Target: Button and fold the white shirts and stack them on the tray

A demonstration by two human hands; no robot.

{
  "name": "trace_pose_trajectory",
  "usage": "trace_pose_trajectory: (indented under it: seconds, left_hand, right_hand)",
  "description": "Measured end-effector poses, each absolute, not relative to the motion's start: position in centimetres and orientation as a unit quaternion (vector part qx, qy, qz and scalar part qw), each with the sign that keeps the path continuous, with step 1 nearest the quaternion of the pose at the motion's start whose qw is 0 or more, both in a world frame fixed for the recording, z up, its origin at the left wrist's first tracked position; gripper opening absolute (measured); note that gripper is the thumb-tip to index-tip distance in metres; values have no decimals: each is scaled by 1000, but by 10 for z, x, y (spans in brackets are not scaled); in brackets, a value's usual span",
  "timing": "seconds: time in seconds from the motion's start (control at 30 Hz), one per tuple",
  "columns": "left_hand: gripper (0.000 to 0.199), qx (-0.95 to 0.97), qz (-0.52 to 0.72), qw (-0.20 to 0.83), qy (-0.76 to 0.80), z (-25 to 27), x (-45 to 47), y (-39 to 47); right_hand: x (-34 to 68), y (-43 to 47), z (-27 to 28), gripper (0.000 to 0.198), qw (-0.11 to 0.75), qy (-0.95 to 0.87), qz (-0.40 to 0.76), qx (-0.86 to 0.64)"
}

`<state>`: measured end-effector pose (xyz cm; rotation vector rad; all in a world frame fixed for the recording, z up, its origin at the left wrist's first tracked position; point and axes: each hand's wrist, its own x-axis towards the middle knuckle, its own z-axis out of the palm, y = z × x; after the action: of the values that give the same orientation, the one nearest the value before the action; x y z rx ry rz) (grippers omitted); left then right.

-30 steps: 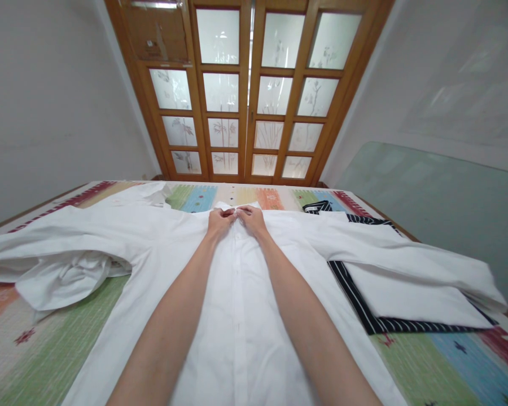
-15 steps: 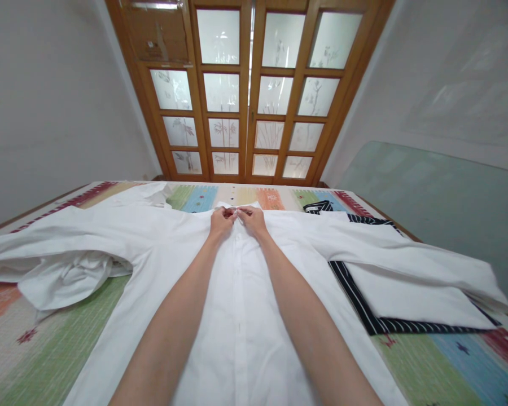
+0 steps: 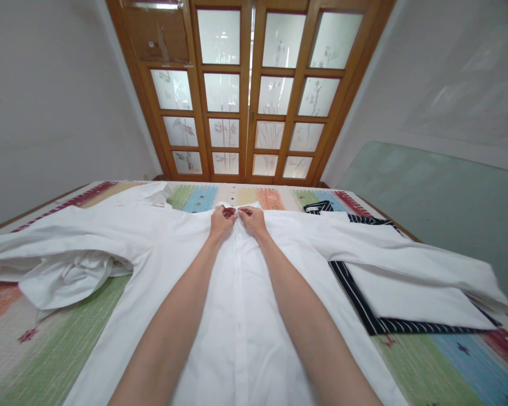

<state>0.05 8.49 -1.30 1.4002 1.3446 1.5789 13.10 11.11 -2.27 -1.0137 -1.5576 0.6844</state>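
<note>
Closest to you, the lower front of the white, long-sleeved, button-front cloth shirt (image 3: 241,304) spreads flat beneath your bare forearms, its straight placket (image 3: 238,327) running up the middle between them. To your right, a black cloth with thin white stripes (image 3: 355,299) lies just beside the shirt, with a folded white cloth (image 3: 406,304) on it; the shirt's sleeve on that side stretches across both. To your left, a crumpled white cloth (image 3: 68,282) lies by the other sleeve. Under everything runs a woven-looking spread with green, blue, orange and dark red stripes (image 3: 97,316).

Farther up, your left hand (image 3: 223,221) and right hand (image 3: 252,221) meet at the top of the placket. The fingers of each are curled in narrow, thumb and tips pinching the shirt's fabric at the neck, with the two sets of tips almost touching. The shirt lies below and around them, and its white collar (image 3: 254,203) shows just beyond your knuckles. Whether there is a button between your fingertips is too small to tell.

On your right stands a pale green, round-cornered panel (image 3: 432,186), and at the far end, brown wooden doors with frosted panes (image 3: 243,90).
</note>
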Motion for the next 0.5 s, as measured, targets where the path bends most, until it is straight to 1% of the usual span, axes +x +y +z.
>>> trace_pose_trajectory:
  seconds: [0.17,0.33,0.5]
  left_hand:
    - [28,542,599,297,509,-10,2,82]
    - [36,571,586,287,499,-9,4,78]
    - [38,585,580,269,499,-8,3,76]
  right_hand:
    - [131,111,-22,17,552,-655,303,-418]
    - [132,113,-22,15,553,-656,287,-426]
    - [131,112,-21,13,556,-655,275,-432]
